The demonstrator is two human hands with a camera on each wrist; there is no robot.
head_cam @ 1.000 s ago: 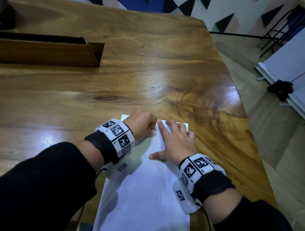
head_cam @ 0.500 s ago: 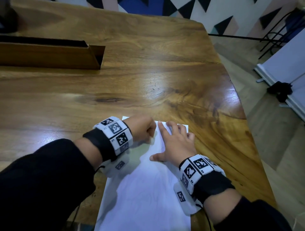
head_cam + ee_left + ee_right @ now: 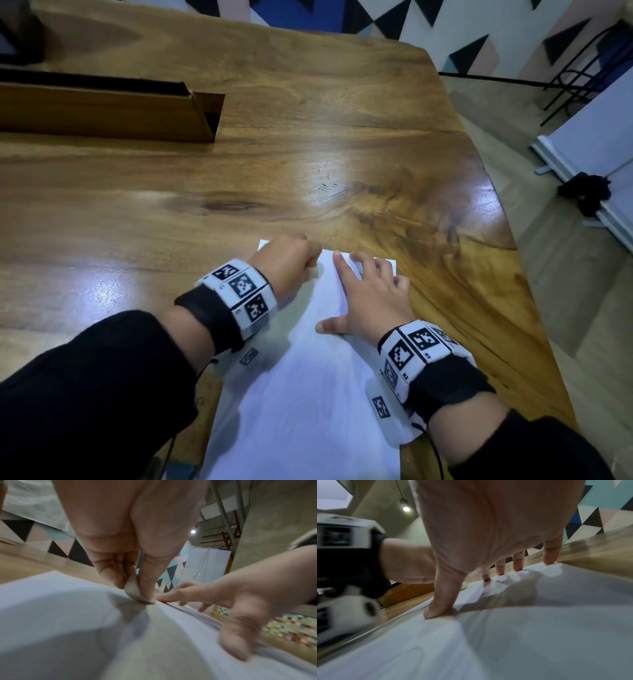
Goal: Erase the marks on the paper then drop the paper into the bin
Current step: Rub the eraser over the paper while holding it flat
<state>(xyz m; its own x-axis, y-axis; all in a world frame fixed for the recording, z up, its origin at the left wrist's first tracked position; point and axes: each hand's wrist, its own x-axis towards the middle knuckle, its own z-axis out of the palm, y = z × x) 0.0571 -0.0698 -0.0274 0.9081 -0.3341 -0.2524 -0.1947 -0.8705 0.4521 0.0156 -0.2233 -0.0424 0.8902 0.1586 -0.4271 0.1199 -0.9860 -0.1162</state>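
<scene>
Your left fingers [image 3: 109, 566] and thumb pinch a small white eraser [image 3: 133, 590], its tip pressed to the sheet of paper [image 3: 301, 411] near the far edge. Your left hand [image 3: 286, 260] is curled into a fist around it. Just beside it, your right hand [image 3: 371, 298] lies spread, fingertips [image 3: 549, 559] and thumb pressing the sheet flat. The paper rests on the wooden table [image 3: 308, 154], at the near edge. A long wooden box [image 3: 102, 113] sits far left.

Dim overhead light, white glare on the table [image 3: 329, 185], blurred, edge-warped wrist views.
</scene>
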